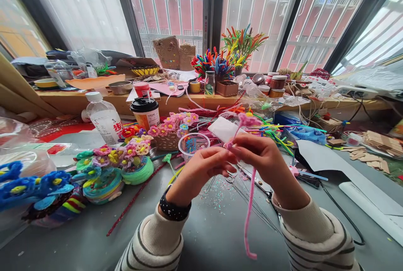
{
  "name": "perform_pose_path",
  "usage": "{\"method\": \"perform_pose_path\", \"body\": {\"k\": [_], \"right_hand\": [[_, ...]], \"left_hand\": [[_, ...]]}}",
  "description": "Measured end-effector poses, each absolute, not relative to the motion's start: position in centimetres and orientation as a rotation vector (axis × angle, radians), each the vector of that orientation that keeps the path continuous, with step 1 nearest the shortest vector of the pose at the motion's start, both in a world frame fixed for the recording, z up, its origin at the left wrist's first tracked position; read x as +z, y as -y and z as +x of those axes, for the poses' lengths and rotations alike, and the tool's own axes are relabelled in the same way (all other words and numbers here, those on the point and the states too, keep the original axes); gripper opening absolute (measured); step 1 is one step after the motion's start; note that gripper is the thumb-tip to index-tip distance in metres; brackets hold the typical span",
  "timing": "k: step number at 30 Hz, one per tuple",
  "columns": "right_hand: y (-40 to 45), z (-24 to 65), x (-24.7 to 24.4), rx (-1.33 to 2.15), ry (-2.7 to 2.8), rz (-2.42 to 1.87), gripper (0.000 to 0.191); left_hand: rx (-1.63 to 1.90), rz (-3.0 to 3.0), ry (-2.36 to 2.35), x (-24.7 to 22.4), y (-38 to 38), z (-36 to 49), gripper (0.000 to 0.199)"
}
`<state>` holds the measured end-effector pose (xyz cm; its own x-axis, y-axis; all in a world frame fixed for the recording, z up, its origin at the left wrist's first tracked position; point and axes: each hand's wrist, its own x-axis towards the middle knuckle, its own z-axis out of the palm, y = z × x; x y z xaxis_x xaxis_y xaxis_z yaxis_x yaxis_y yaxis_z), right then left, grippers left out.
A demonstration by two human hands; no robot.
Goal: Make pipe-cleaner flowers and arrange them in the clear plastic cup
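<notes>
Striped sleeves [151,241] over near edge of bench [208,231]. Left hand [201,170] and right hand [260,157] pinch pink pipe cleaner [250,212] between fingertips, flower [248,120] above, tail hanging. Scissors [262,185] just beyond.

Water bottle [103,117], left: label with large red Chinese lettering, partly visible, one character apparently 步. Lidded paper cup [145,113], right of it: small printed label, illegible. Glass bottle [209,83], far centre: green label, illegible. Window frame [206,23], far: small red vertical marking, unreadable.
</notes>
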<state>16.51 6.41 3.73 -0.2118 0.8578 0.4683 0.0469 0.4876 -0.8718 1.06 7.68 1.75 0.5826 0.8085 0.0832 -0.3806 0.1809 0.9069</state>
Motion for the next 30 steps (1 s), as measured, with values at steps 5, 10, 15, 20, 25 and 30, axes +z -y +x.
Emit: {"method": "perform_pose_path", "body": {"k": [5,10,15,20,25,30], "right_hand": [[-5.8,15.9,3.9,0.767,1.451,-0.980,0.013],[-5.4,15.5,3.9,0.767,1.380,-0.978,0.012],[-5.3,15.6,4.1,0.775,1.381,-0.997,0.015],[-5.6,15.8,3.9,0.955,1.393,-0.887,0.016],[-5.9,16.3,3.9,1.263,1.454,-0.720,0.012],[-6.3,16.9,3.7,1.218,1.629,-0.581,0.012]], "left_hand": [[1.330,1.494,-0.811,1.9,-6.8,1.8,0.017],[1.581,1.843,-1.039,1.3,-6.0,2.2,0.006],[1.529,1.664,-0.946,1.9,-5.7,2.3,0.009],[1.326,1.321,-0.665,2.4,-6.0,2.0,0.010],[1.017,1.111,-0.475,2.4,-6.5,1.2,0.015],[0.674,0.941,-0.318,2.0,-6.9,1.2,0.020]]}}
